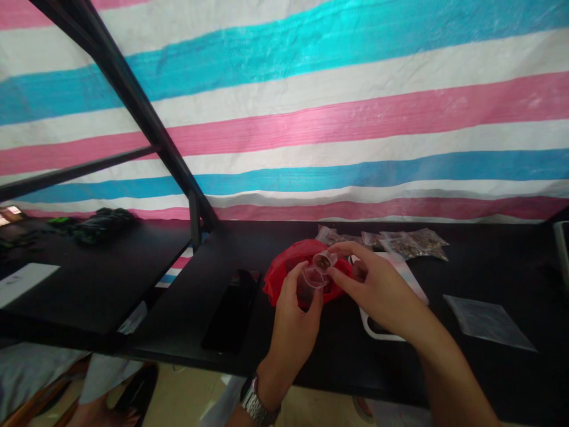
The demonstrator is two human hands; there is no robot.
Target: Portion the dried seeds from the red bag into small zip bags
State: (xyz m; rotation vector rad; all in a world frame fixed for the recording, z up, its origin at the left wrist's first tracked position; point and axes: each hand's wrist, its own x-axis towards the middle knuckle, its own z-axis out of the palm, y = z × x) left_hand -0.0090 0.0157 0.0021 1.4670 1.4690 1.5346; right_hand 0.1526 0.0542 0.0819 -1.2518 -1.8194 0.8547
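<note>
- Behind everything, a striped tarp [338, 112] of pink, blue and white, filling the upper view well beyond the grip.
- Below the grip, a long black table [489, 273], dark and bare-looking under both wrists.
- Up and left of the grip, a slanted black metal frame [133, 101], well apart from both hands.
- Directly behind the grip, a crumpled red plastic bag [284, 267]; soft, thin, likely to slide or collapse if bumped.
- Just right of the grip and partly under the right hand, a flat white tray-like object [382, 332], edges only partly seen.
- Left of the grip, a dark flat phone-like slab [233, 308] lying on the table.
- Further right, a flat clear plastic sleeve [489, 320]; beyond the grip, several small packets [409, 242] with brownish contents.
- Left hand [293, 320], watch at the wrist, closed around a small clear plastic cup [313, 277], thumb and fingers pinching its sides.
- Right hand [377, 284], fingertips closed on a second small clear cup [324, 260], tilted towards the first and touching or nearly so; blurred, so hard to tell.
- Both cups judged very light, thin-walled, slippery and easily crushed; best held gently by the sides near the rim, as now.
- Contents of the cups too small to make out.
- Nothing between the two hands; the red bag close behind is the nearest obstacle.
</note>
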